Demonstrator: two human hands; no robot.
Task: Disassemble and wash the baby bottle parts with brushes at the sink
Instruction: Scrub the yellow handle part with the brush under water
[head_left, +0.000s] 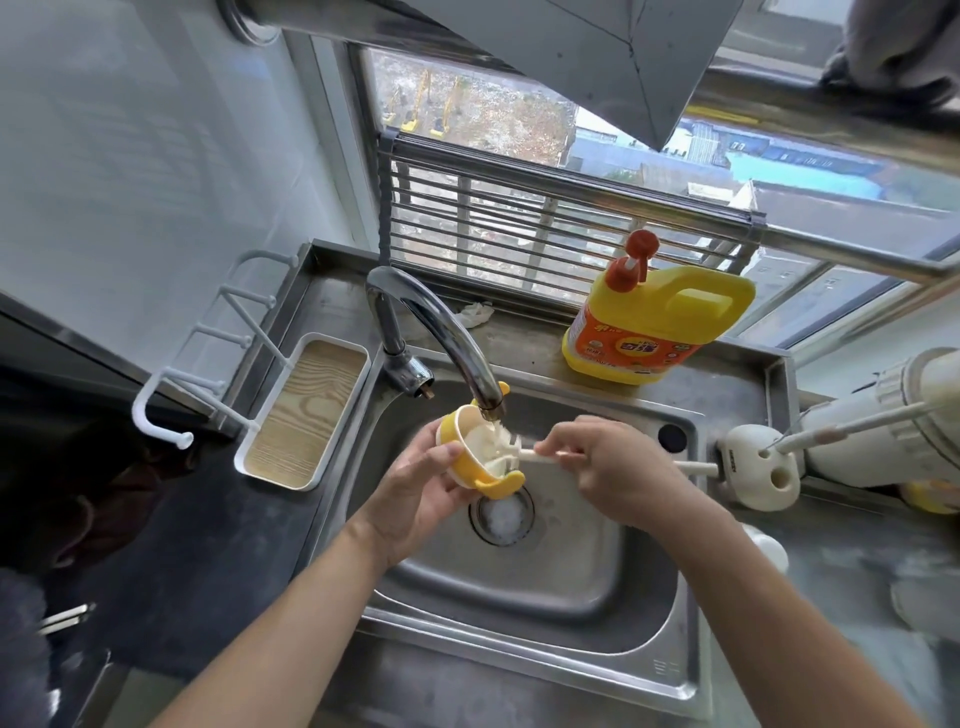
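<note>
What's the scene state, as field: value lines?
left hand: grips yellow handled bottle collar
right hand: pinches white brush by its handle
brush head: inside the collar, just below faucet spout
drain: whitish foam or water in strainer
detergent jug: yellow, upright on ledge behind sink
brush holder: right of sink

Kitchen corner seen from above. A pale wall (130, 156) stood at left; a window (467, 130) behind the steel surface (727, 379) admitted daylight and showed rooftops outside. A rack of metal bars (545, 223) stood against the window, beneath an angled steel hood (597, 62).
</note>
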